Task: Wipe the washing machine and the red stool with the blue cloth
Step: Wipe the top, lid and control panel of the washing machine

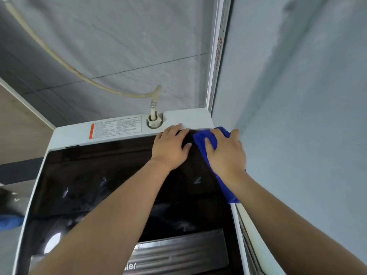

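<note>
Blue cloth [206,138] bunched at lid's far right corner | right hand [224,155] pressing it | left hand [170,148] flat, empty | washing machine [99,185] lid black, smeared

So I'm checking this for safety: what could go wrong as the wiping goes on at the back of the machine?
The right hand presses the cloth in the back right corner, tight by the wall; knuckles may scrape it. A sweep leftward could bump the hose fitting. The left hand leans on the dark lid, likely leaving smears.
</note>
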A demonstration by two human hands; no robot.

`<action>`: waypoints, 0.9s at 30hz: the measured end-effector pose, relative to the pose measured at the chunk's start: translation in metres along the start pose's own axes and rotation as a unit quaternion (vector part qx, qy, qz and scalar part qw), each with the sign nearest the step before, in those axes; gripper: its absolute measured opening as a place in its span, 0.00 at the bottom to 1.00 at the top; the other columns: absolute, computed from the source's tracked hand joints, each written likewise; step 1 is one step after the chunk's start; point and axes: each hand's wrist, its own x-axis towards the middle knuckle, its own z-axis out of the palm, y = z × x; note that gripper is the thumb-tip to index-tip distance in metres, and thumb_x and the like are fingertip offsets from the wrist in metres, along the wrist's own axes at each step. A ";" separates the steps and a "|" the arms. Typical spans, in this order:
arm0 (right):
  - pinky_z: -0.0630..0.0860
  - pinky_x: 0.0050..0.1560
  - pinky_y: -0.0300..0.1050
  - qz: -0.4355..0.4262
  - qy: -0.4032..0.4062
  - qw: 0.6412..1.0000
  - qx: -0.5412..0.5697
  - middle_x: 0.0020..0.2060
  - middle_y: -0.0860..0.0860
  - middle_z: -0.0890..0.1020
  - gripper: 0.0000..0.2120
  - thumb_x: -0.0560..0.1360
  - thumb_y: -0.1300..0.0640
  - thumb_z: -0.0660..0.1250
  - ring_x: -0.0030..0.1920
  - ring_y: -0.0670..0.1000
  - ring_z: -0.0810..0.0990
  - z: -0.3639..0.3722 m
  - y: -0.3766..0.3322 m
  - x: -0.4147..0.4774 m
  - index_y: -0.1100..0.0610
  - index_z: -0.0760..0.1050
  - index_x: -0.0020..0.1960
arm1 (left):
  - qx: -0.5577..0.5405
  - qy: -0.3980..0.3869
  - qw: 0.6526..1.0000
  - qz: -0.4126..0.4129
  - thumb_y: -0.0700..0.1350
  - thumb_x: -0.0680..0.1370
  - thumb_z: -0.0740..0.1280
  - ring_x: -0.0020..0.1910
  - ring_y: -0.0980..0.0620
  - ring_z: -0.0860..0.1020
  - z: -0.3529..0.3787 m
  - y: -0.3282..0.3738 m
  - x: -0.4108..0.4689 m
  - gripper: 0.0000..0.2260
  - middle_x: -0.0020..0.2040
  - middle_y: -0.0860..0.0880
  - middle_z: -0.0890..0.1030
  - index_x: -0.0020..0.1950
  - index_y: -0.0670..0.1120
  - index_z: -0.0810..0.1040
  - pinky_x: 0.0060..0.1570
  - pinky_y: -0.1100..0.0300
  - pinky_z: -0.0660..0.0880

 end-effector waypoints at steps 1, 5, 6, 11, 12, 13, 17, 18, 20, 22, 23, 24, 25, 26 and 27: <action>0.70 0.38 0.43 0.002 -0.010 1.000 -0.003 0.55 0.55 0.67 0.18 0.79 0.43 0.52 0.46 0.56 0.73 -0.002 0.005 -0.015 0.46 0.66 0.66 | -0.001 0.003 1.000 0.003 0.55 0.78 0.58 0.72 0.49 0.60 -0.006 0.003 -0.002 0.23 0.73 0.49 0.64 0.73 0.53 0.62 0.70 0.50 0.56; 0.73 0.39 0.43 0.006 -0.025 1.000 -0.004 0.55 0.55 0.67 0.19 0.79 0.43 0.52 0.46 0.55 0.74 -0.009 0.017 -0.065 0.46 0.65 0.68 | -0.063 0.099 0.993 0.021 0.54 0.78 0.57 0.69 0.46 0.66 -0.018 0.007 -0.059 0.22 0.69 0.46 0.70 0.70 0.48 0.68 0.67 0.47 0.64; 0.74 0.39 0.44 0.005 -0.026 1.000 -0.002 0.55 0.55 0.67 0.20 0.78 0.43 0.53 0.45 0.55 0.74 -0.010 0.017 -0.073 0.46 0.65 0.68 | -0.083 0.114 0.990 0.011 0.55 0.78 0.56 0.69 0.46 0.67 -0.015 0.005 -0.081 0.22 0.69 0.47 0.70 0.69 0.48 0.69 0.67 0.46 0.65; 0.77 0.39 0.46 -0.014 -0.010 0.998 -0.063 0.56 0.56 0.68 0.21 0.78 0.43 0.53 0.45 0.53 0.72 -0.004 0.006 -0.105 0.48 0.65 0.69 | -0.086 0.129 0.984 -0.086 0.56 0.77 0.54 0.70 0.46 0.65 0.018 -0.023 -0.169 0.24 0.70 0.47 0.70 0.69 0.46 0.69 0.68 0.44 0.64; 0.76 0.39 0.47 -0.016 0.001 0.997 -0.071 0.56 0.57 0.68 0.21 0.79 0.43 0.53 0.45 0.54 0.72 -0.001 0.003 -0.104 0.49 0.65 0.69 | -0.075 0.124 0.985 -0.095 0.56 0.78 0.54 0.71 0.46 0.63 0.024 -0.028 -0.177 0.24 0.71 0.47 0.69 0.69 0.45 0.69 0.69 0.45 0.63; 0.75 0.39 0.47 -0.015 0.009 0.997 -0.075 0.55 0.57 0.68 0.21 0.79 0.43 0.53 0.45 0.55 0.72 0.000 -0.002 -0.098 0.49 0.65 0.69 | -0.065 0.123 0.986 -0.096 0.56 0.78 0.53 0.72 0.46 0.62 0.029 -0.031 -0.181 0.25 0.71 0.47 0.68 0.70 0.44 0.68 0.69 0.47 0.62; 0.73 0.39 0.48 -0.005 0.011 0.996 -0.085 0.57 0.59 0.68 0.20 0.79 0.44 0.53 0.47 0.58 0.73 0.003 -0.022 -0.065 0.50 0.66 0.69 | -0.071 0.139 0.983 -0.099 0.55 0.78 0.54 0.73 0.48 0.59 0.036 -0.033 -0.182 0.24 0.72 0.48 0.67 0.71 0.44 0.66 0.70 0.51 0.58; 0.74 0.40 0.48 -0.009 0.008 0.996 -0.089 0.57 0.59 0.67 0.21 0.79 0.44 0.53 0.47 0.58 0.73 0.003 -0.022 -0.066 0.50 0.66 0.69 | -0.072 0.141 0.983 -0.098 0.55 0.78 0.54 0.72 0.48 0.59 0.037 -0.033 -0.181 0.24 0.72 0.48 0.67 0.71 0.45 0.66 0.70 0.52 0.57; 0.74 0.40 0.48 -0.028 -0.007 0.994 -0.105 0.57 0.58 0.67 0.21 0.79 0.44 0.53 0.47 0.57 0.73 0.003 -0.018 -0.090 0.49 0.65 0.70 | -0.074 0.146 0.982 -0.092 0.55 0.78 0.54 0.72 0.48 0.60 0.037 -0.033 -0.183 0.24 0.72 0.48 0.67 0.70 0.45 0.66 0.69 0.51 0.58; 0.74 0.40 0.47 -0.039 -0.023 0.991 -0.124 0.57 0.58 0.67 0.22 0.79 0.43 0.53 0.47 0.56 0.73 0.003 -0.013 -0.121 0.48 0.64 0.70 | -0.076 0.153 0.981 -0.094 0.55 0.78 0.55 0.72 0.48 0.60 0.038 -0.036 -0.183 0.24 0.72 0.49 0.67 0.70 0.45 0.67 0.69 0.50 0.59; 0.74 0.40 0.47 -0.038 -0.026 0.990 -0.130 0.57 0.58 0.68 0.22 0.79 0.43 0.54 0.47 0.56 0.73 0.004 -0.011 -0.127 0.48 0.64 0.70 | -0.076 0.152 0.981 -0.096 0.55 0.78 0.54 0.72 0.48 0.60 0.038 -0.036 -0.183 0.24 0.72 0.49 0.67 0.70 0.45 0.67 0.69 0.50 0.59; 0.75 0.40 0.47 -0.036 -0.020 0.991 -0.128 0.57 0.58 0.68 0.21 0.79 0.43 0.53 0.47 0.56 0.73 0.005 -0.012 -0.124 0.48 0.65 0.70 | -0.074 0.152 0.981 -0.098 0.55 0.78 0.54 0.72 0.48 0.60 0.039 -0.036 -0.183 0.24 0.72 0.49 0.67 0.70 0.45 0.67 0.69 0.50 0.59; 0.75 0.40 0.48 -0.033 -0.015 0.992 -0.123 0.58 0.59 0.67 0.21 0.79 0.43 0.53 0.47 0.57 0.74 0.006 -0.016 -0.114 0.48 0.65 0.70 | -0.072 0.153 0.981 -0.098 0.55 0.78 0.54 0.73 0.48 0.59 0.039 -0.036 -0.182 0.24 0.72 0.49 0.67 0.70 0.45 0.67 0.69 0.50 0.58; 0.75 0.40 0.49 -0.030 -0.012 0.992 -0.118 0.59 0.59 0.67 0.20 0.79 0.44 0.53 0.48 0.57 0.74 0.009 -0.022 -0.101 0.48 0.65 0.69 | -0.071 0.152 0.981 -0.097 0.55 0.78 0.54 0.73 0.48 0.59 0.039 -0.036 -0.181 0.24 0.72 0.49 0.66 0.70 0.45 0.67 0.69 0.50 0.58; 0.75 0.41 0.49 -0.029 -0.010 0.993 -0.114 0.59 0.59 0.67 0.20 0.79 0.44 0.53 0.48 0.58 0.73 0.011 -0.029 -0.089 0.49 0.65 0.69 | -0.072 0.150 0.981 -0.095 0.55 0.78 0.54 0.73 0.48 0.59 0.039 -0.036 -0.181 0.24 0.72 0.49 0.66 0.71 0.46 0.66 0.69 0.50 0.58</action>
